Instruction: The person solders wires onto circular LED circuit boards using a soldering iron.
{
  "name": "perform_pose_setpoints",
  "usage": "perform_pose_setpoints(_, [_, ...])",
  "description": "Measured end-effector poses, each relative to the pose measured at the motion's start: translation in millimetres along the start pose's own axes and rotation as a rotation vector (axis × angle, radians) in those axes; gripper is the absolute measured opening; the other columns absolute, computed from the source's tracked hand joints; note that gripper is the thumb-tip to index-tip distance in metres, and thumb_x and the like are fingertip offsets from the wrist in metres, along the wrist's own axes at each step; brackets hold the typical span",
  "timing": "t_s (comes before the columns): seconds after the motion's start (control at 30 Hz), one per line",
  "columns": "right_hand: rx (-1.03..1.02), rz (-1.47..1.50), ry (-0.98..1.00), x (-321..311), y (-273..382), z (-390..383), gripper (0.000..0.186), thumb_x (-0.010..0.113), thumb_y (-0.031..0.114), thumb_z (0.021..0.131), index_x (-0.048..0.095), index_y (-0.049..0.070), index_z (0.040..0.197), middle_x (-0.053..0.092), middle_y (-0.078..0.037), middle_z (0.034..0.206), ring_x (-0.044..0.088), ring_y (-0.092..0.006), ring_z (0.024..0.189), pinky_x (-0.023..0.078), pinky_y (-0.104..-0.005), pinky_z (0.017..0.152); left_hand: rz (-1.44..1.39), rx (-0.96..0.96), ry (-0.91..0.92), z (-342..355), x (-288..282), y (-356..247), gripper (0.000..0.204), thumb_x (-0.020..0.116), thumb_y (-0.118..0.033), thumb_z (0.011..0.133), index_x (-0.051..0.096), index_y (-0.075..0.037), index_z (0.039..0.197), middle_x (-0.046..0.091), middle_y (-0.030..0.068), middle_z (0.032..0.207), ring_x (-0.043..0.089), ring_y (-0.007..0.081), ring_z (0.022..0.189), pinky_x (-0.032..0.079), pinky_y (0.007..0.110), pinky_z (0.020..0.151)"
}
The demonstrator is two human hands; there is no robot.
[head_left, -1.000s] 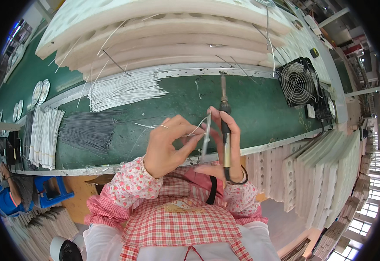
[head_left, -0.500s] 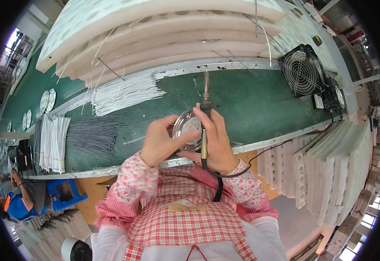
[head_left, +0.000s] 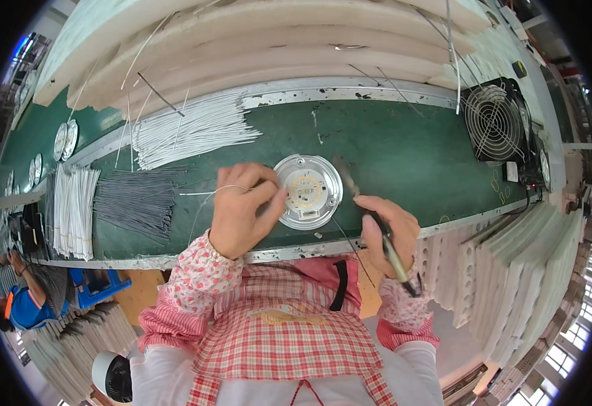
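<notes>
A round, shiny metal lamp base (head_left: 337, 177) lies face up on the green bench, a round circuit board (head_left: 307, 192) with a yellow ring at its centre. At its left edge, my left hand (head_left: 245, 211) is closed, fingers curled, with a thin white wire (head_left: 204, 195) running out from them. My right hand (head_left: 394, 233) grips a soldering iron (head_left: 396, 260) by its handle, just right of the lamp base. The iron's tip is blurred and points up toward the base's right side. A thin dark wire (head_left: 351, 242) slants from the base past the bench edge.
On the bench (head_left: 404, 155), bundles of white wires (head_left: 191, 132) and dark wires (head_left: 135, 203) lie to the left. A black fan (head_left: 492, 122) stands at the right. Foam sheets (head_left: 296, 57) are stacked behind, and more foam boards (head_left: 506, 257) stand lower right. A co-worker (head_left: 35, 301) sits far left.
The lamp base, held tilted between both hands before, now lies flat on the bench. My right hand has moved right with the soldering iron, and my left hand now has a white wire.
</notes>
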State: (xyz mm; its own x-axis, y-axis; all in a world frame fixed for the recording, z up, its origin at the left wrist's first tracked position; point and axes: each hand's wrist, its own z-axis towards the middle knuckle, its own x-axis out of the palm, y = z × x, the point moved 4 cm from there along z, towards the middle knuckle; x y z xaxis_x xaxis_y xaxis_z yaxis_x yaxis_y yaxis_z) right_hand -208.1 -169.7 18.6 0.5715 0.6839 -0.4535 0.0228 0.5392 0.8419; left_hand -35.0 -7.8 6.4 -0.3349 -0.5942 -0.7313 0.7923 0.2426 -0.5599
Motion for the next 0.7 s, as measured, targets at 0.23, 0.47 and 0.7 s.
perform_pose_setpoints(0.23, [-0.169, 0.021, 0.181, 4, -1, 9, 0.016, 0.063, 0.003, 0.081, 0.071, 0.002, 0.095, 0.060, -0.008, 0.062, 0.056, -0.0200, 0.049, 0.043, -0.0321, 0.047, -0.162, 0.060, 0.128, 5, 11, 0, 0.010, 0.074, -0.008, 0.076, 0.064, -0.005, 0.073, 0.063, 0.0041, 0.093, 0.056, 0.0250, 0.082, 0.038, 0.038, 0.075])
perform_pose_setpoints(0.47, [-0.171, 0.040, 0.137, 12, -2, 3, 0.020, 0.060, 0.004, 0.082, 0.069, -0.004, 0.097, 0.065, -0.012, 0.069, 0.053, -0.0192, 0.049, 0.041, -0.0307, 0.048, -0.129, 0.079, 0.189, 8, 20, 1, 0.007, 0.073, -0.011, 0.077, 0.067, -0.006, 0.077, 0.060, 0.0050, 0.093, 0.053, 0.0245, 0.082, 0.037, 0.038, 0.073])
perform_pose_setpoints(0.7, [-0.184, 0.021, 0.160, 13, -4, -4, 0.019, 0.060, 0.002, 0.083, 0.070, -0.003, 0.098, 0.067, -0.013, 0.072, 0.059, -0.0209, 0.054, 0.045, -0.0310, 0.050, -0.093, 0.118, 0.218, 10, 23, 0, 0.007, 0.072, -0.013, 0.079, 0.068, -0.008, 0.080, 0.055, 0.0062, 0.090, 0.051, 0.0255, 0.080, 0.036, 0.039, 0.071])
